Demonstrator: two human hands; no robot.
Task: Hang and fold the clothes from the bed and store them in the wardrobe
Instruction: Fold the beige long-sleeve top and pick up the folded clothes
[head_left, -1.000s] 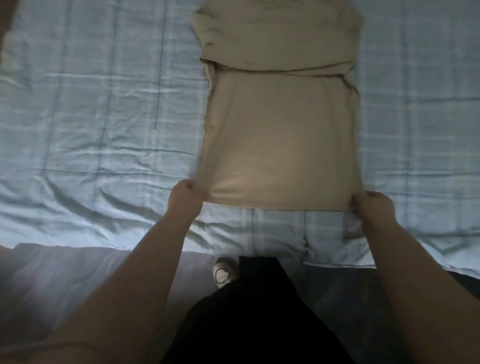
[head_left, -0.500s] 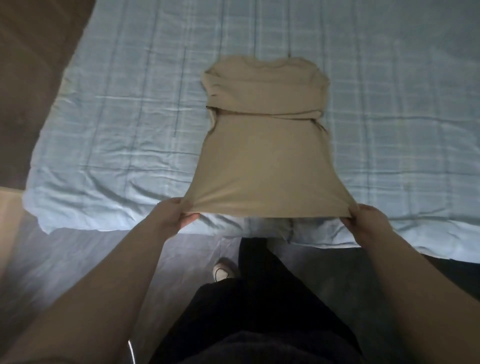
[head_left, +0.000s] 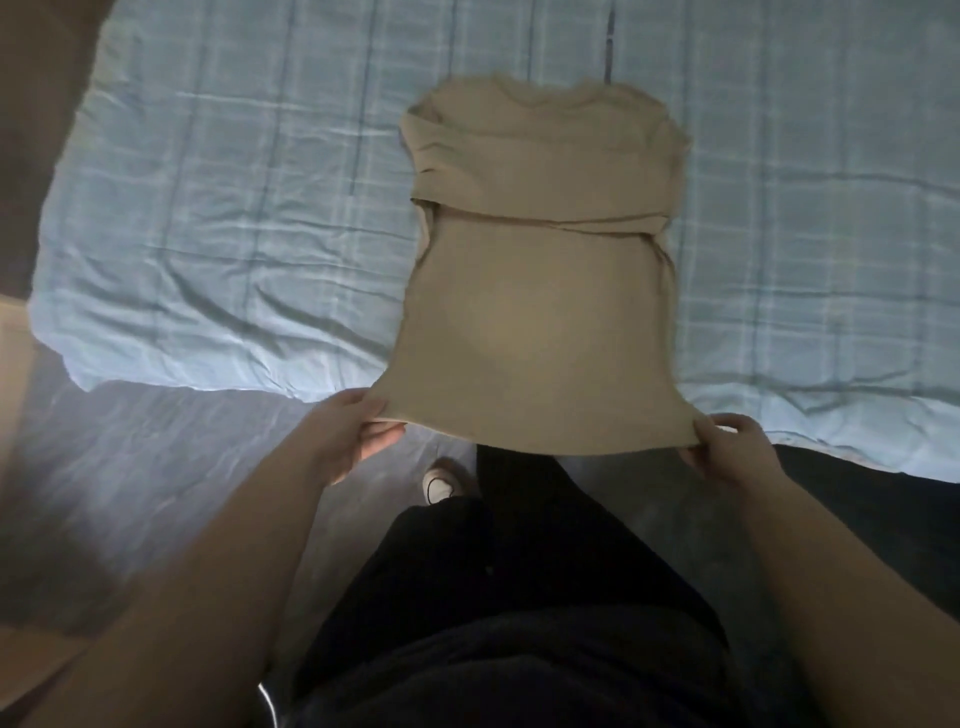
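Left hand (head_left: 347, 435) being kept pinched on beige shirt (head_left: 540, 312) hem corner at lower centre, right hand (head_left: 730, 451) likewise clamped, both arms being extended over blue bedspread (head_left: 234, 208).

The room is dim. A bed (head_left: 223, 208) fills the view from nine o'clock round to three, under a pale blue checked cover, creased toward its near edge. Grey floor (head_left: 156, 493) runs below it at seven o'clock. A dark brown surface (head_left: 36, 130) stands at ten o'clock.
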